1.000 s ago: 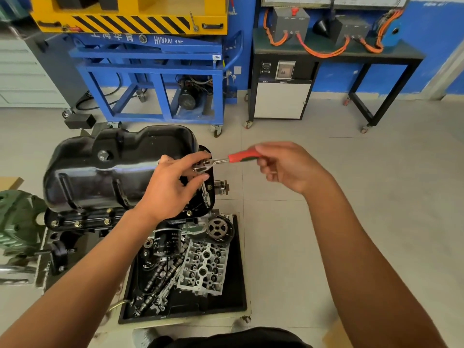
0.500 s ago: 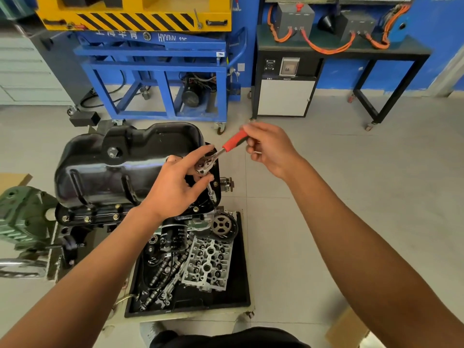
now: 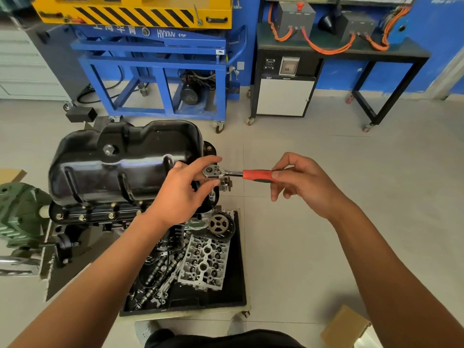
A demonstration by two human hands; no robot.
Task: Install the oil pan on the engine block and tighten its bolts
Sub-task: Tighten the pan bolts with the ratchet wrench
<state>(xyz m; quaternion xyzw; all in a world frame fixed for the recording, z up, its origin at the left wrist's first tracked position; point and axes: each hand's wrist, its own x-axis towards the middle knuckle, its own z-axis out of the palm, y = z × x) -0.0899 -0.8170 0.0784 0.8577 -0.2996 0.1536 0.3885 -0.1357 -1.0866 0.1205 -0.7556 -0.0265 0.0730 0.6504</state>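
Our left hand (image 3: 184,189) pinches the head of the ratchet wrench (image 3: 226,173) at the oil pan (image 3: 120,162) edge; our right hand (image 3: 303,183) grasps its red handle.

Ratchet (image 3: 253,175): chrome head between the fingers of the left hand (image 3: 180,194); handle red, black along its underside, under the fingers of the right hand (image 3: 303,182). Oil pan (image 3: 125,167), left of the left fingers: glossy black, with brass-coloured flange bolts (image 3: 110,215). Tray (image 3: 237,272) below the fingers: black, with a silver-grey cylinder head (image 3: 204,262) in it. Beyond the fingertips: blue frame (image 3: 155,71), yellow panel (image 3: 135,13) with black diagonal stripes, orange cables (image 3: 326,49). Floor (image 3: 326,136): pale grey tile.
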